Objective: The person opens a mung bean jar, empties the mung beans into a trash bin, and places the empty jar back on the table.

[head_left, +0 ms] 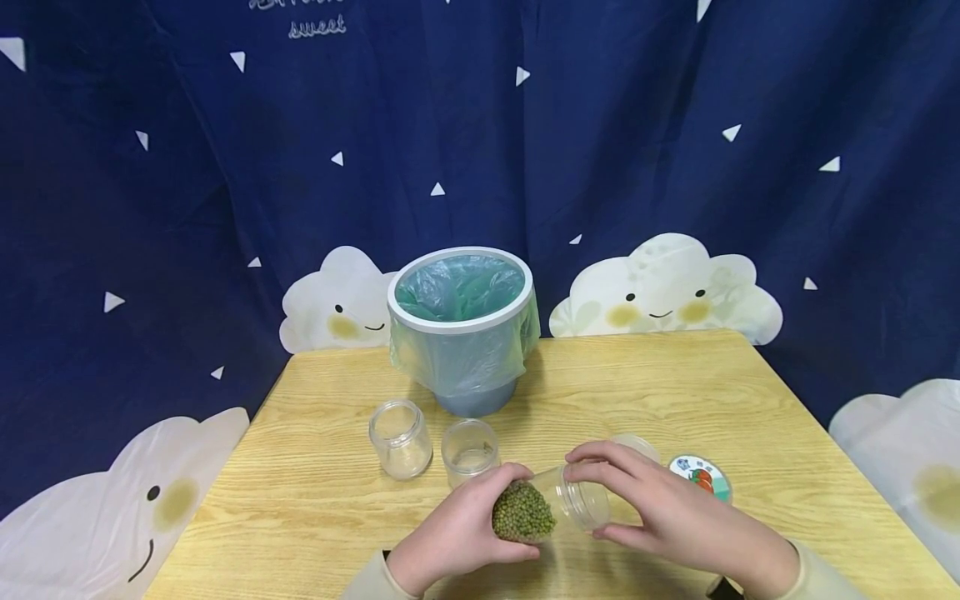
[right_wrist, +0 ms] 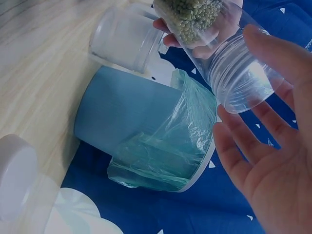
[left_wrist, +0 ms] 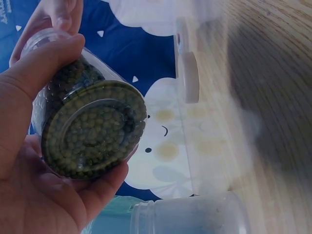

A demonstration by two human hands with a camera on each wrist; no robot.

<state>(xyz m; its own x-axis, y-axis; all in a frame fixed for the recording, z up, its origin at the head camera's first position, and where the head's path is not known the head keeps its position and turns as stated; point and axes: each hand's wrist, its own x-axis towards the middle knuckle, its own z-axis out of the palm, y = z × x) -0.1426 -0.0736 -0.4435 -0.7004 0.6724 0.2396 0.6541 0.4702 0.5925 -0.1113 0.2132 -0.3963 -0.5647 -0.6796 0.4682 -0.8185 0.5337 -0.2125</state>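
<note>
A clear jar (head_left: 564, 493) is tilted over above the table, its mouth facing right. Small green beans (head_left: 522, 512) lie massed at its base end and show through the bottom in the left wrist view. My left hand (head_left: 468, 525) grips the jar round that end, thumb on one side and fingers on the other. At the mouth, my right hand (head_left: 652, 508) holds the rim between thumb and fingertips; in the right wrist view its palm (right_wrist: 278, 180) faces the mouth. No lid is on this jar.
Two clear jars, one at the left (head_left: 401, 442) and one nearer the left hand (head_left: 470, 446), stand before a bin (head_left: 468, 358) lined with a green bag. A lid with a tomato picture (head_left: 701, 477) and a pale lid (head_left: 637, 446), partly hidden, lie at the right.
</note>
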